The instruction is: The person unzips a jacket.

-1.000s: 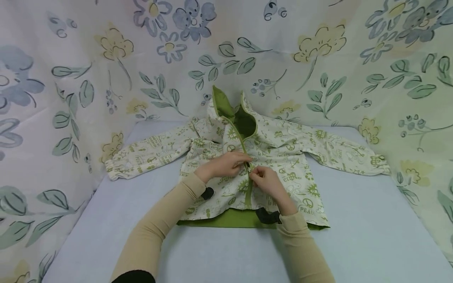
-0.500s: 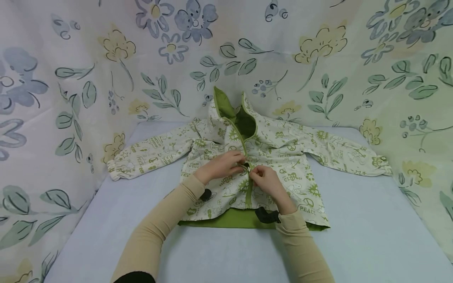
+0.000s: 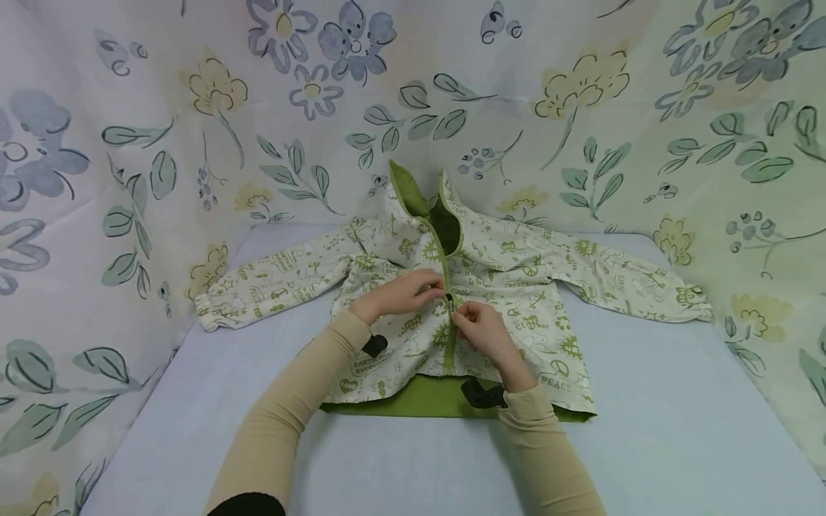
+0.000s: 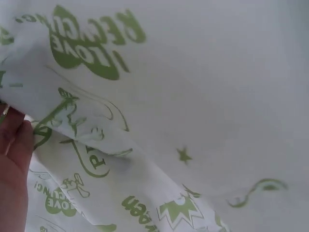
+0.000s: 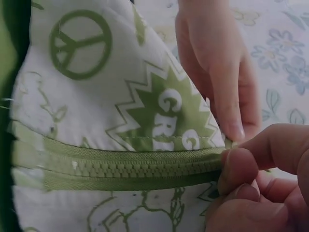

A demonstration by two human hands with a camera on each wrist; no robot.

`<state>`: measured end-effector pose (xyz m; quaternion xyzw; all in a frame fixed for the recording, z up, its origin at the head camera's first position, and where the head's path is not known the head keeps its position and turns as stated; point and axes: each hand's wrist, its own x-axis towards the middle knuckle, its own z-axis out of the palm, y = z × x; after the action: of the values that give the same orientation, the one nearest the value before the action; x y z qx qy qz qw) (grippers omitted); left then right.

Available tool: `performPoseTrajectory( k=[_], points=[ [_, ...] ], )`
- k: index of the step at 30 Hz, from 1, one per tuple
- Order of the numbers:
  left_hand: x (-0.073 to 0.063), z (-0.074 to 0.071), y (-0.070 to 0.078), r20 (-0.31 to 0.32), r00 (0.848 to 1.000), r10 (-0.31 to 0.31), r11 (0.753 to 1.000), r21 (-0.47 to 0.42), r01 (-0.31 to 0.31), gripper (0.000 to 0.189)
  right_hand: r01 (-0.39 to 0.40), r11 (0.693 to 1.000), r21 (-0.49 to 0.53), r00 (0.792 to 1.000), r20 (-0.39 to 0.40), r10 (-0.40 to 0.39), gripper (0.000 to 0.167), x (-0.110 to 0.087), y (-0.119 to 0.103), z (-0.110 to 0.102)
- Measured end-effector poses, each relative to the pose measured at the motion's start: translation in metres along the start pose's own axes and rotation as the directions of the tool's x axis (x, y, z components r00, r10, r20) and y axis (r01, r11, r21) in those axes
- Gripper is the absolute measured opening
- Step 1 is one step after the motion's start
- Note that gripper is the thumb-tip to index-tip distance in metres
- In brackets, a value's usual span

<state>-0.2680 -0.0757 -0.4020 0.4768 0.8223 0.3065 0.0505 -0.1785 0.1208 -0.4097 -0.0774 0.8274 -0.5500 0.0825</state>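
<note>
A white hooded jacket [image 3: 400, 344] with green print lies front up, its green lining showing at the hood and hem. My left hand [image 3: 403, 292] pinches the jacket front just left of the zip [image 3: 449, 351], near the dark slider [image 3: 449, 298]. From the right, my right hand [image 3: 482, 328] pinches the zip just below that slider; its fingers hide whether they hold the pull tab. In the right wrist view, the joined teeth of the zip [image 5: 145, 169] run up to the right hand's fingers [image 5: 241, 166]. In the left wrist view, fingers [image 4: 19, 145] meet a fold of jacket cloth [image 4: 96, 111].
Both sleeves [image 3: 277, 283] are spread sideways on the pale table [image 3: 413, 466]. A flower-printed cloth [image 3: 413, 107] rises behind the table and along its sides. The hood stands up near that cloth.
The left fingertips have drawn slightly left, uncovering more of the slider. The right hand has moved slightly left, still pinching the zip. The collar opening has narrowed a little.
</note>
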Motion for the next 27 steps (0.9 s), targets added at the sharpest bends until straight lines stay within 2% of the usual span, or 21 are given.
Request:
performPoseTrajectory(
  k=[10,15,18,21,27],
  points=[
    [0.003,-0.007,0.001,0.016,0.992,-0.123,0.992,0.034,0.122,0.016,-0.012,1.000,0.025,1.000,-0.025,0.013,0.019,-0.005,0.007,0.008],
    [0.004,-0.010,0.001,-0.007,0.989,-0.147,0.989,0.032,0.147,0.016,-0.027,0.999,0.030,0.999,-0.027,0.028,0.021,-0.009,0.007,0.009],
    [0.003,-0.012,0.001,-0.018,0.988,-0.150,0.989,0.012,0.151,0.017,-0.031,0.999,0.043,0.999,-0.025,0.032,0.022,-0.014,-0.003,0.009],
    [0.003,-0.013,-0.001,-0.039,0.985,-0.167,0.986,-0.001,0.167,0.017,-0.001,0.998,0.066,1.000,-0.029,0.003,0.020,-0.018,-0.006,0.010],
    [0.003,-0.017,-0.010,-0.089,0.972,-0.216,0.976,-0.022,0.215,0.021,-0.058,0.995,0.077,0.996,-0.057,0.062,0.018,-0.015,0.009,0.013]
  ],
)
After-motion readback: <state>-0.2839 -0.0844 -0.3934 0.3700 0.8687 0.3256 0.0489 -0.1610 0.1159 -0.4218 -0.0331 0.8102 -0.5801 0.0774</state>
